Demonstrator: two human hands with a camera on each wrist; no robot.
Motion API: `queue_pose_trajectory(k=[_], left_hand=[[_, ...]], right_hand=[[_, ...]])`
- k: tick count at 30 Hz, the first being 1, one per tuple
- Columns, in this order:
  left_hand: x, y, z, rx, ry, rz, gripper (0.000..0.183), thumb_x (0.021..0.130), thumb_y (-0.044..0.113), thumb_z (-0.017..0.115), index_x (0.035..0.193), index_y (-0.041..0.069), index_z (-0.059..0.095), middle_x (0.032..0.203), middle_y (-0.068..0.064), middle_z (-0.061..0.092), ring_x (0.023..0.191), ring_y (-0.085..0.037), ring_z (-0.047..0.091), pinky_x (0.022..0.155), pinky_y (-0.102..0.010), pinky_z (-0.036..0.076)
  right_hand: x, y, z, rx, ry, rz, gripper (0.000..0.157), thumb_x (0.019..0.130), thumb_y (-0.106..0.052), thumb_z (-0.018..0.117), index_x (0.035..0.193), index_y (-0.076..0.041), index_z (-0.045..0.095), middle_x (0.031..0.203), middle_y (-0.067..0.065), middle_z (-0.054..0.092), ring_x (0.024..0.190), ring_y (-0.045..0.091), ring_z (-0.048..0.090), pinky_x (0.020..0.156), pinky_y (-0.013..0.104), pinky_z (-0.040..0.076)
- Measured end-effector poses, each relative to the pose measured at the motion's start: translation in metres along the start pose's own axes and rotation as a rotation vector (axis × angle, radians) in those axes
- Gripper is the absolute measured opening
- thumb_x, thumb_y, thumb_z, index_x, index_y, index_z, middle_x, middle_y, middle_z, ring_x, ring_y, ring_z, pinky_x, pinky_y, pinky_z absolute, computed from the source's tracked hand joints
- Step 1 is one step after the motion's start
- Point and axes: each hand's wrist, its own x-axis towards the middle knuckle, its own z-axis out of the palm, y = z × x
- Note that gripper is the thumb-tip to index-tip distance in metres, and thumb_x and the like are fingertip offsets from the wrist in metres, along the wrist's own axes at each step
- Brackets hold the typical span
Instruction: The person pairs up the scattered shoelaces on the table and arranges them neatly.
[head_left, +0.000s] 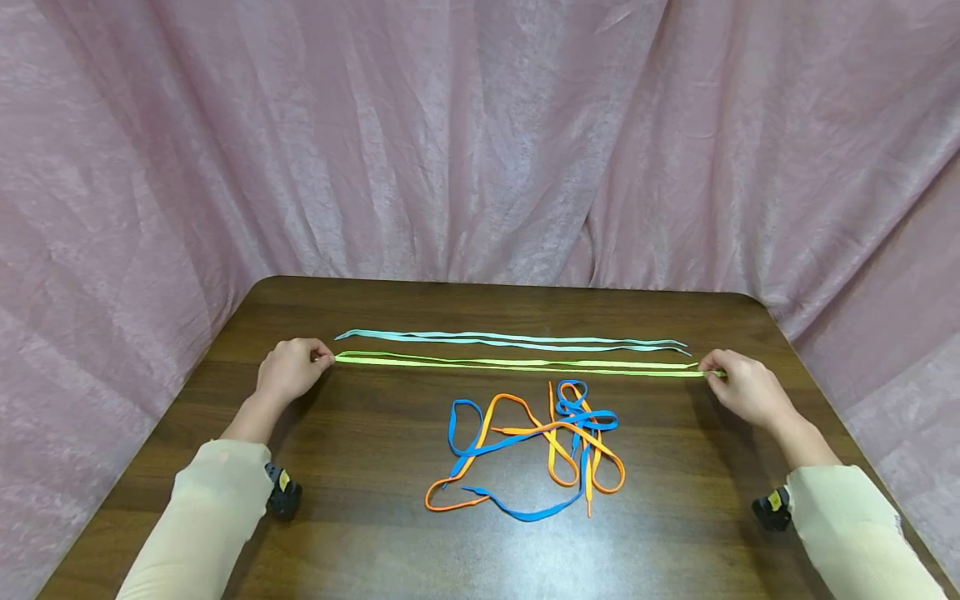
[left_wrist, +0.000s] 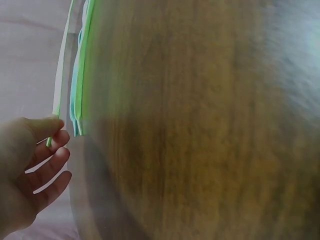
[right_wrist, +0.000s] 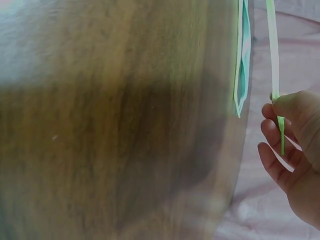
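Green lace (left_wrist: 60, 75) in left fingers (left_wrist: 54, 162)

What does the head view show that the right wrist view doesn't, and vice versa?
Head only: the left grip, plus the blue shoelace and the orange shoelace lying across each other.
Right wrist only: the palm side of the right grip.
Both: the right grip pinching the yellow-green shoelace, plus the light-blue shoelace, wood-grain table and pink velvety curtain.

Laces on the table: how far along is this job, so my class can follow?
Likely done: the light blue strands lie nearly straight at the far side. In hand: the yellow-green strands, pinched by the left hand and right hand. Apparently left: the tangled orange strands and bright blue strands.
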Motion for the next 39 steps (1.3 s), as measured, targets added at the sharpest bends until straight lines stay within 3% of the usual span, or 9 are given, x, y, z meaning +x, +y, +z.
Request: queue_pose_trajectory(k=[9, 16, 27, 39], left_hand=[[0.012, -0.001, 0.001, -0.01, -0.008, -0.058, 0.014, 0.087, 0.025, 0.06, 0.089, 0.015, 0.07, 0.089, -0.009, 0.068, 0.076, -0.032, 0.061, 0.054, -0.04, 0.043], [0.016, -0.004, 0.005, -0.02, -0.013, -0.107, 0.014, 0.085, 0.026, 0.06, 0.086, 0.017, 0.07, 0.082, -0.003, 0.066, 0.076, -0.028, 0.06, 0.053, -0.037, 0.041], [0.018, -0.006, 0.01, -0.024, -0.025, -0.134, 0.011, 0.081, 0.026, 0.062, 0.078, 0.018, 0.067, 0.078, -0.002, 0.064, 0.075, -0.03, 0.06, 0.055, -0.038, 0.041], [0.022, -0.006, 0.014, -0.023, -0.025, -0.176, 0.011, 0.082, 0.025, 0.06, 0.079, 0.017, 0.066, 0.081, -0.006, 0.064, 0.076, -0.033, 0.06, 0.053, -0.039, 0.041]], right_hand=[[0.01, 0.01, 0.008, 0.007, -0.071, 0.059, 0.011, 0.076, 0.001, 0.061, 0.082, -0.009, 0.062, 0.078, 0.009, 0.063, 0.07, 0.026, 0.06, 0.057, 0.044, 0.044], [0.014, 0.015, 0.013, 0.001, -0.075, 0.076, 0.008, 0.076, -0.002, 0.061, 0.079, -0.009, 0.061, 0.073, 0.006, 0.062, 0.067, 0.024, 0.059, 0.055, 0.041, 0.044], [0.016, 0.017, 0.021, 0.015, -0.12, 0.117, 0.008, 0.076, -0.002, 0.062, 0.08, -0.009, 0.058, 0.072, 0.003, 0.061, 0.065, 0.02, 0.057, 0.055, 0.039, 0.042], [0.019, 0.014, 0.024, -0.007, -0.163, 0.177, 0.005, 0.077, -0.006, 0.06, 0.08, -0.009, 0.057, 0.075, 0.004, 0.059, 0.068, 0.02, 0.056, 0.058, 0.039, 0.042]])
